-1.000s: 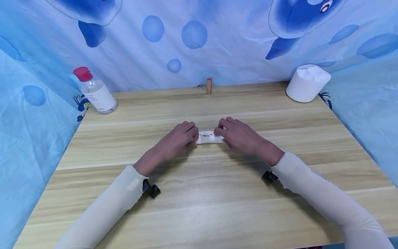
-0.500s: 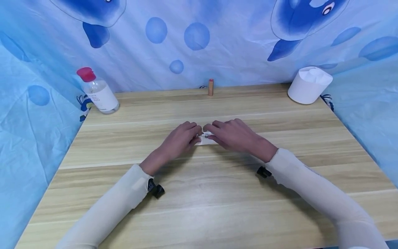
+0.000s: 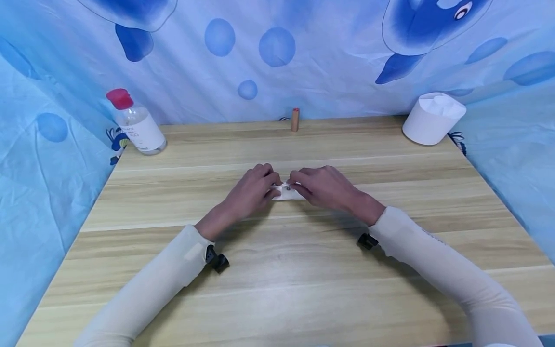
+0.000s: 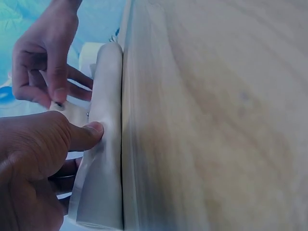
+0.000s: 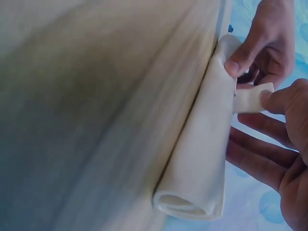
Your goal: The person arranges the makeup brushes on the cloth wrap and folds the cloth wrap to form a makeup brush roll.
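A rolled white pouch (image 3: 291, 194) with a short strap lies across the middle of the wooden table. My left hand (image 3: 253, 187) holds its left part; the thumb presses on the roll (image 4: 109, 91) in the left wrist view, with fingers behind. On the far side, my right hand (image 3: 327, 187) pinches the white strap (image 5: 250, 99) between thumb and forefinger, pulled out from the roll. A dark snap-like dot (image 4: 59, 106) shows at the strap's end beneath the right fingertips. The other right fingers spread behind the roll. Part of the strap is hidden by the fingers.
A clear bottle (image 3: 140, 130) with a red cap stands at the back left. Near the back edge is a small brown tube (image 3: 295, 120) with a red top. A white cylinder (image 3: 427, 123) with folded material inside stands back right. Blue curtains (image 3: 182, 82) surround the table.
My right hand has gone from the pouch's right end in to its middle, then slightly back right, and now pinches the strap. The left hand has stayed on the left part.
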`<action>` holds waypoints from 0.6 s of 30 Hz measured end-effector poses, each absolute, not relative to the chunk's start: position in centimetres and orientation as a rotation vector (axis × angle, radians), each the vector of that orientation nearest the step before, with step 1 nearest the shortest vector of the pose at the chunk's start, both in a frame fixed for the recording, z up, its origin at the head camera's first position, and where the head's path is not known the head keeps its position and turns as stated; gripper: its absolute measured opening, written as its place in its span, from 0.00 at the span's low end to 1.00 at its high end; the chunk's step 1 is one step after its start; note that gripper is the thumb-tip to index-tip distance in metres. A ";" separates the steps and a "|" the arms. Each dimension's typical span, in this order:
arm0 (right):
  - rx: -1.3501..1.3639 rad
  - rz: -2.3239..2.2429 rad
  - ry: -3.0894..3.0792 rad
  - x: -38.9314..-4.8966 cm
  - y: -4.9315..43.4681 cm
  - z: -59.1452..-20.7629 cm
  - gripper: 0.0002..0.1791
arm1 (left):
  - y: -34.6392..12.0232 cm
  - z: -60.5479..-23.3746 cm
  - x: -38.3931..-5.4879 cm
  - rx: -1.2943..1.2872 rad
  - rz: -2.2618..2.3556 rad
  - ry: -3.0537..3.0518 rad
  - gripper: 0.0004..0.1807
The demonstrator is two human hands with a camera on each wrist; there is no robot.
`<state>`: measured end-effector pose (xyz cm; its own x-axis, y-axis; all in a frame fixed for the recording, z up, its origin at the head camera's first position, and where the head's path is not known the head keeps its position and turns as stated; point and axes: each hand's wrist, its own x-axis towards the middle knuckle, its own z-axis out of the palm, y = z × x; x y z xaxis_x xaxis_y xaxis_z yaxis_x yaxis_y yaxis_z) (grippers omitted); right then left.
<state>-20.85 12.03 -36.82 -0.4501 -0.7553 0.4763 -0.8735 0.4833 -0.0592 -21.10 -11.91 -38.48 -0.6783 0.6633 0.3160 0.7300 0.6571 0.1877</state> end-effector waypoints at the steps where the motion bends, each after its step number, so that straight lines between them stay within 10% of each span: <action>1: 1.366 0.422 -2.341 -20.9 12.0 -37.0 0.04 | -11.9 -38.5 -21.1 -1.122 -0.436 -2.673 0.07; 18: 1.235 0.445 -2.522 -21.3 12.0 -37.7 0.02 | -12.0 -38.6 -21.0 -1.042 -0.445 -2.796 0.12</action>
